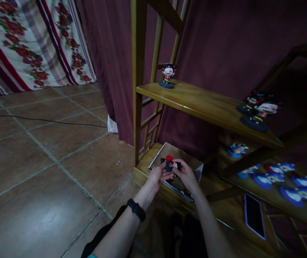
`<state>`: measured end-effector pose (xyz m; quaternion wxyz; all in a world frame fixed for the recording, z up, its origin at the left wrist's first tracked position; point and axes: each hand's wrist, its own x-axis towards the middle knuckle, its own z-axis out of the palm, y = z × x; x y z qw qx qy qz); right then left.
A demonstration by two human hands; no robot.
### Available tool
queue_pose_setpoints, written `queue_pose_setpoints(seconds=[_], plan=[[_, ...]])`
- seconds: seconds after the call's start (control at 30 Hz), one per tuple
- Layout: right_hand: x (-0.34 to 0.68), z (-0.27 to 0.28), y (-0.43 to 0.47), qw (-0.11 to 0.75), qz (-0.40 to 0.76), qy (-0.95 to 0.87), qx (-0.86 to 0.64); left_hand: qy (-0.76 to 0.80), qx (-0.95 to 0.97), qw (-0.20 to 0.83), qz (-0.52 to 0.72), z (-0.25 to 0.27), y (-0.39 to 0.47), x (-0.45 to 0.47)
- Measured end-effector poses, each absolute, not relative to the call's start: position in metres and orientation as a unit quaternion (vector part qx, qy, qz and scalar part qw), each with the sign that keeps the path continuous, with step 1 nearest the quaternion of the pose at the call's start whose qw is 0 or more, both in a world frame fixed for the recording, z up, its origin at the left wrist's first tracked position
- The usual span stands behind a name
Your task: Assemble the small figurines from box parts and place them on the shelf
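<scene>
Both my hands meet over a shallow open box (pixel 197 179) on the low wooden shelf. My left hand (pixel 159 175) is closed around the dark base of a small figurine (pixel 175 165), which lies tilted on its side. From the right, my right hand (pixel 187 175) grips the figurine near its black-haired head. Just behind my fingers a round red piece (pixel 169 157) shows, and I cannot tell what it belongs to. Some dark items lie in the box below my hands, partly hidden by them.
A similar figurine (pixel 168 73) stands on the upper shelf (pixel 193 98); two more (pixel 266 109) are at its right end. Several blue-based figurines (pixel 298 193) stand at lower right, near a phone (pixel 254 216). A wooden post (pixel 138 71) rises left; a cable (pixel 48 122) crosses the tiled floor.
</scene>
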<state>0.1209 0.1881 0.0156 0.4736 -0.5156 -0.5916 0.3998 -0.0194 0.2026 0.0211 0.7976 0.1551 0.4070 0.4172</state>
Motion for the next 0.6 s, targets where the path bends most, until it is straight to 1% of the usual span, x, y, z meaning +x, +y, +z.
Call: queue_pose_setpoints(seconds=[0.13, 0.23, 0.6], plan=[[0.119, 0.023, 0.186, 0.447, 0.301, -0.653, -0.531, 0.399, 0.147, 0.798, 0.428, 0.022, 0.203, -0.019], [0.118, 0.031, 0.183, 0.432, 0.262, -0.675, -0.537, 0.392, 0.141, 0.800, 0.432, 0.022, 0.203, -0.019], [0.114, 0.043, 0.178, 0.389, 0.225, -0.717, -0.532, 0.394, 0.201, 0.782, 0.439, 0.018, 0.200, -0.020]])
